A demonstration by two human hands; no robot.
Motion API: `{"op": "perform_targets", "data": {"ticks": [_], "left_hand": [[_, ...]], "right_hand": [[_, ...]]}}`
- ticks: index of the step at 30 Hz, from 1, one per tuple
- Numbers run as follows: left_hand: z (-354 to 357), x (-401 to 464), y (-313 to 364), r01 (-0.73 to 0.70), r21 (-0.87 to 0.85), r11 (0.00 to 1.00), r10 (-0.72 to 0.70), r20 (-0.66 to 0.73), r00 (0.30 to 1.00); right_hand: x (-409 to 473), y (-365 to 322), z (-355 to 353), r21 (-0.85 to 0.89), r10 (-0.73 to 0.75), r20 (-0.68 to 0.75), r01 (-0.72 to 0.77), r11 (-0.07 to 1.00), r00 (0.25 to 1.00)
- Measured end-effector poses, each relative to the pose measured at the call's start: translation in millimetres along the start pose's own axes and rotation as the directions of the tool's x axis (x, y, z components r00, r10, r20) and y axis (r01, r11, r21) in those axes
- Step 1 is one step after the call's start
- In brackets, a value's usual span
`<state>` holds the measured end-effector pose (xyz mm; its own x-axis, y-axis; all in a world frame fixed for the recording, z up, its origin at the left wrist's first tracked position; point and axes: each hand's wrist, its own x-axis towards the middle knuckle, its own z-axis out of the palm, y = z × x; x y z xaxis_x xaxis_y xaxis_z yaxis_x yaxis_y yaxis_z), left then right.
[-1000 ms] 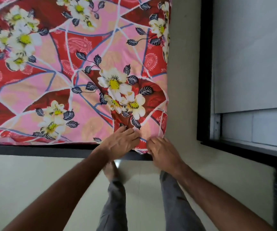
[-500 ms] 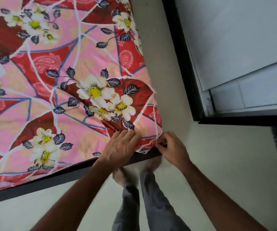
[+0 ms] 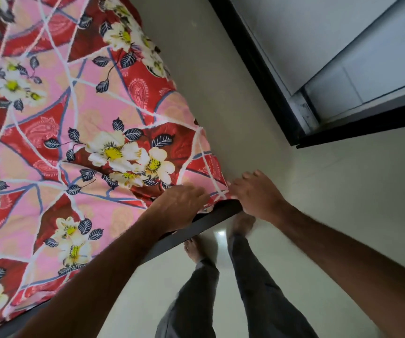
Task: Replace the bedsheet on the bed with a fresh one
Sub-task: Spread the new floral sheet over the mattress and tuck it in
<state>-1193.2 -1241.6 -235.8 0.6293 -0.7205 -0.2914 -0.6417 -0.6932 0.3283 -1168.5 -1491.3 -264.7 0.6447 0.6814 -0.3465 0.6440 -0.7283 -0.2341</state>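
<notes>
At the bed's near corner: floral bedsheet (image 3: pixel 79 142) spread flat over the mattress, edge reaching the dark frame (image 3: pixel 191 228). Left hand (image 3: pixel 179 206) flat on the corner fabric; right hand (image 3: pixel 257 193) beside it, fingers loose, grip unclear. Probably late stage: corner tucking left.

My left hand (image 3: pixel 180 207) lies flat on the floral sheet (image 3: pixel 79 142) at the bed's near corner, fingers pointing to two o'clock. My right hand (image 3: pixel 257 195), fingers spread and loose, touches the corner at three o'clock of the left. The dark frame (image 3: pixel 196 228) shows below; my feet stand on the floor (image 3: pixel 343 191).
</notes>
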Motion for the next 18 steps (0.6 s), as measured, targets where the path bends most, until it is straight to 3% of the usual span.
{"op": "perform_targets", "data": {"ticks": [4,10,15,18], "left_hand": [[-2.9,7.7,0.4,-0.053,-0.020,0.998,0.054,0.060,0.997],[2.6,-0.5,-1.0,-0.159,-0.036,0.987,0.160,0.034,0.986],[12.5,1.0,7.9,-0.073,0.149,0.986,0.058,0.102,0.993],[7.9,1.4,9.7,-0.185,0.285,0.941,0.144,0.158,0.977]], "right_hand": [[-17.4,-4.9,0.0,0.063,0.019,-0.069,-0.015,0.998,0.997],[-33.3,-13.9,11.1,0.129,0.072,-0.138,-0.054,0.990,0.988],[-2.8,-21.7,11.6,0.061,0.236,0.042,-0.238,0.969,0.971],[23.1,-28.1,6.5,0.176,0.412,0.146,-0.433,0.884,0.899]]}}
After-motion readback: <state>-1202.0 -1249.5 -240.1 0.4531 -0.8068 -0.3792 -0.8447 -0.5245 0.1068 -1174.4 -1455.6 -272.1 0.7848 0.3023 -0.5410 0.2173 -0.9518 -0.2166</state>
